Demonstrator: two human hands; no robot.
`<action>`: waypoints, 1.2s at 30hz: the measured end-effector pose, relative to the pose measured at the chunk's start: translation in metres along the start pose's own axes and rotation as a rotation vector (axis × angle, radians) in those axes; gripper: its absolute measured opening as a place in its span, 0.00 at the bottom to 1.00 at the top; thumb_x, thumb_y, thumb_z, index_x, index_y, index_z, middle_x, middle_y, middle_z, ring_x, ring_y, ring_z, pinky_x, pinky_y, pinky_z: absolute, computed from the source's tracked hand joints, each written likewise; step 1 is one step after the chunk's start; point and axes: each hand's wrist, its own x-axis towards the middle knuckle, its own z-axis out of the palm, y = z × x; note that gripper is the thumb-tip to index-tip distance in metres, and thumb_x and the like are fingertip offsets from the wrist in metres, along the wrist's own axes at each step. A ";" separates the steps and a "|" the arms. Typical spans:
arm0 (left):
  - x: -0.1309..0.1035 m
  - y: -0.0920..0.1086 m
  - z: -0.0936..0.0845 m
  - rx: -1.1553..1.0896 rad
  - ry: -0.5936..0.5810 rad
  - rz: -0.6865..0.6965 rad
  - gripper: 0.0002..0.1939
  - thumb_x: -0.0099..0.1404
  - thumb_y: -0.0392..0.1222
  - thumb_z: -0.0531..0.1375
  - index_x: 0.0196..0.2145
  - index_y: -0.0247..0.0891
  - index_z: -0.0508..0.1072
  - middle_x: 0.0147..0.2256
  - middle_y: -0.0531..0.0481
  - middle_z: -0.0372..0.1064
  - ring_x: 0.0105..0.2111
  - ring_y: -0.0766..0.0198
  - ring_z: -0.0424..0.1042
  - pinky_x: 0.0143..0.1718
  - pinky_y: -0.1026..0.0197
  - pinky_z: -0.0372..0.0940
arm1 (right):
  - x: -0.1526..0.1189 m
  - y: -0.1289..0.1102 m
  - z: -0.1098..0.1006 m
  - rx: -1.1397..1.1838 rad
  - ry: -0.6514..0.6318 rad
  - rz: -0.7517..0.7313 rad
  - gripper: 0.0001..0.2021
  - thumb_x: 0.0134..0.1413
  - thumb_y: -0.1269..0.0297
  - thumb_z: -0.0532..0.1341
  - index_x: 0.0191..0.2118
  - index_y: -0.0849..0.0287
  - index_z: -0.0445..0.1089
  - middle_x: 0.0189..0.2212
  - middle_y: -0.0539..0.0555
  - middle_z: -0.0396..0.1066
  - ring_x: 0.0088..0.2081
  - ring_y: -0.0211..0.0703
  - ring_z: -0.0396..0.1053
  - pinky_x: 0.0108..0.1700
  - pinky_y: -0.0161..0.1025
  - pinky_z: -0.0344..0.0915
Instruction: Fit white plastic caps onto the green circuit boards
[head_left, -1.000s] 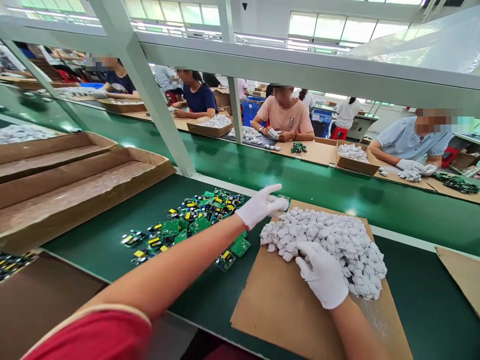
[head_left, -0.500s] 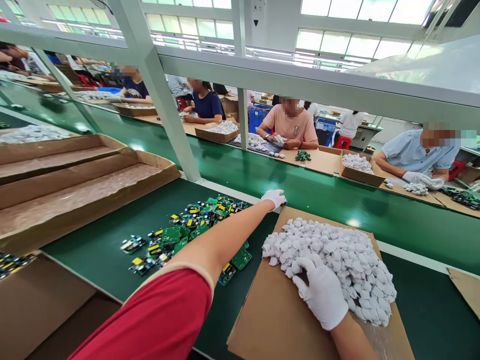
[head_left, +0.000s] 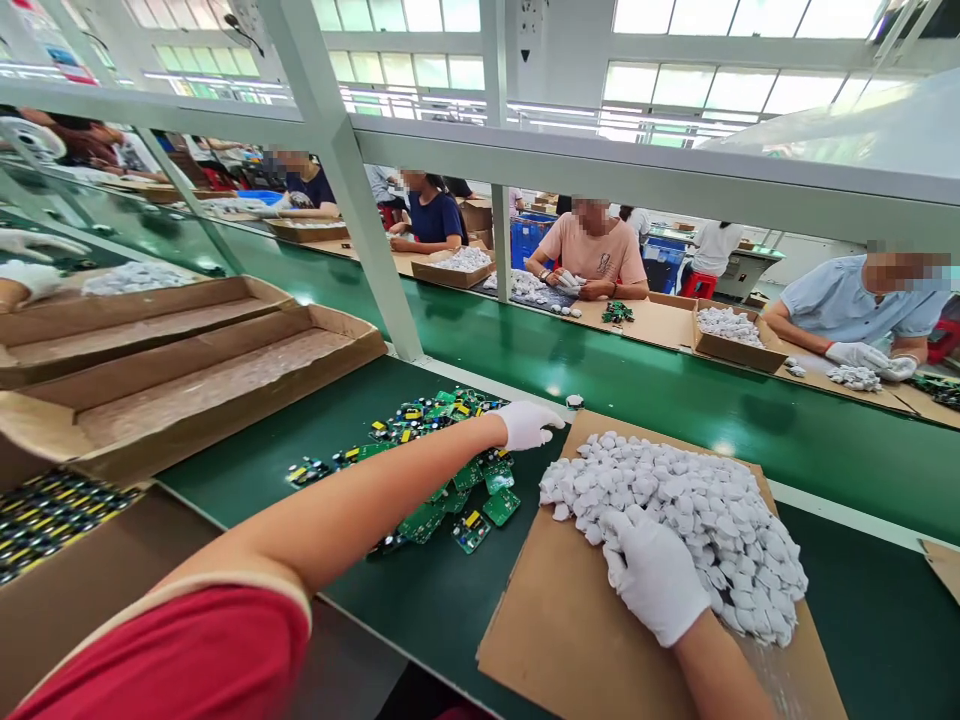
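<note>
My left hand, in a white glove, hovers over the near bench beside the pile of green circuit boards. Its fingers stretch out and nothing shows in them. Just beyond it, a small white piece with a dark lower part sits at the edge of the green conveyor belt. My right hand, gloved too, is at the near edge of a heap of small white pieces. Its fingers are curled together; white glove against white pieces hides whatever is between them. The heap lies on a cardboard sheet.
Long shallow cardboard trays stand at the left, above a box with rows of circuit boards. A slanted metal post rises from the bench and meets a crossbar. Co-workers sit across the belt; a gloved hand shows at far left.
My left hand has let go of the small piece at the belt's edge and drawn back toward the boards. My right hand's fingers have closed at the heap. The view has swung slightly left.
</note>
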 end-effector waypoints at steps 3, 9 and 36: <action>0.005 0.006 0.003 0.060 -0.017 -0.015 0.20 0.56 0.41 0.59 0.48 0.42 0.70 0.49 0.48 0.67 0.49 0.55 0.66 0.52 0.56 0.57 | 0.001 -0.004 -0.002 -0.053 -0.018 0.010 0.07 0.49 0.72 0.55 0.33 0.54 0.67 0.31 0.53 0.65 0.30 0.44 0.64 0.32 0.38 0.56; 0.037 0.021 0.005 0.105 0.003 -0.035 0.17 0.64 0.46 0.54 0.48 0.36 0.66 0.49 0.43 0.63 0.47 0.59 0.65 0.49 0.48 0.61 | -0.003 0.001 0.005 -0.024 0.080 0.004 0.05 0.49 0.73 0.57 0.32 0.57 0.66 0.34 0.55 0.65 0.33 0.43 0.65 0.34 0.37 0.59; -0.115 0.012 0.051 0.447 0.099 0.008 0.30 0.52 0.57 0.60 0.50 0.38 0.68 0.58 0.39 0.54 0.61 0.43 0.44 0.57 0.36 0.33 | -0.011 0.009 -0.002 0.368 -0.011 0.027 0.09 0.51 0.73 0.53 0.32 0.57 0.69 0.31 0.55 0.68 0.34 0.44 0.67 0.40 0.40 0.63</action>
